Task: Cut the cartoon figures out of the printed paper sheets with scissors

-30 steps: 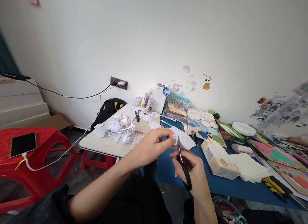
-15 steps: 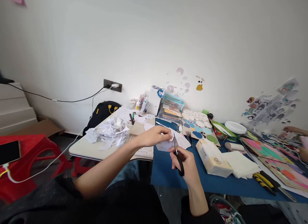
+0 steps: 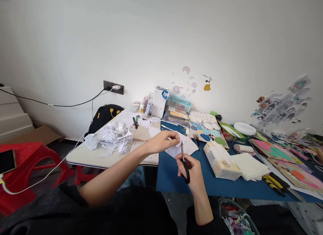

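Observation:
My right hand (image 3: 191,169) grips black-handled scissors (image 3: 186,172), their blades pointing up and away from me. Between the fingertips of my left hand (image 3: 164,141) is a small white paper cutout (image 3: 179,143), right at the scissor tips. The blades look close together, and I cannot tell whether they touch the paper's edge. Just beyond and below both hands, a white sheet with line drawings (image 3: 189,145) lies on the blue tabletop (image 3: 174,181). A pair of dark pointed tools (image 3: 196,140) rests right of that sheet.
Paper scraps (image 3: 111,137) heap on the white table at left. A tissue pack (image 3: 222,162) and napkins (image 3: 249,166) sit to the right, with yellow-black handled tools (image 3: 276,184) beyond. Painted cutouts cover a board (image 3: 205,129) at the back. A bin of scraps (image 3: 237,218) stands below.
The view has shifted slightly to the right. The scissor blades look nearer to closed, and both hands stay at nearly the same place over the sheet.

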A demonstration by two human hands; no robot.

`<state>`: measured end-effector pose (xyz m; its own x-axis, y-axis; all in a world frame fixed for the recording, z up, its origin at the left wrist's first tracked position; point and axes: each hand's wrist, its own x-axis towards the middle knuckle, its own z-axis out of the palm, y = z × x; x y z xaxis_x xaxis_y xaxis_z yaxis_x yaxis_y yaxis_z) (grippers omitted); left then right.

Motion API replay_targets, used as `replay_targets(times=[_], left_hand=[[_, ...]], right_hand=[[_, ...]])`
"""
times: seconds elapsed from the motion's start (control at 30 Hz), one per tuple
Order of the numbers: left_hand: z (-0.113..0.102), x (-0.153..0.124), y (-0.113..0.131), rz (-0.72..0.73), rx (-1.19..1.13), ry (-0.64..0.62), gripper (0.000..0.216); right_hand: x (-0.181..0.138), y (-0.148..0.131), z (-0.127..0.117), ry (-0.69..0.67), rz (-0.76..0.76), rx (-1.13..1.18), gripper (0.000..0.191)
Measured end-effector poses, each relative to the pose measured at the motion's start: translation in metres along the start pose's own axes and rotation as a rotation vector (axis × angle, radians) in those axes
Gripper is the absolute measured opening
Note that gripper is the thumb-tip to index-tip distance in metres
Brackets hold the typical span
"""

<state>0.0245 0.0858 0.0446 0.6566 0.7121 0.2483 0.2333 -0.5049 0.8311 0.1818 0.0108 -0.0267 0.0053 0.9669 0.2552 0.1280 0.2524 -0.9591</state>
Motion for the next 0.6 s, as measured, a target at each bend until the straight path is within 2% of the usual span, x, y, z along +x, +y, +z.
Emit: replay_targets(times=[0.37,0.6], left_hand=[[-0.008,-0.004,0.01,0.029,0.048,-0.069,0.021],[-0.012,-0.002,0.011,0.03,0.082,-0.122,0.022]], right_hand=[[0.0,-0.002,-0.001,-0.033,-0.039,0.009,0.013],[-0.001,-0.005,-0.007,-0.072,-0.014,-0.011,0.01]])
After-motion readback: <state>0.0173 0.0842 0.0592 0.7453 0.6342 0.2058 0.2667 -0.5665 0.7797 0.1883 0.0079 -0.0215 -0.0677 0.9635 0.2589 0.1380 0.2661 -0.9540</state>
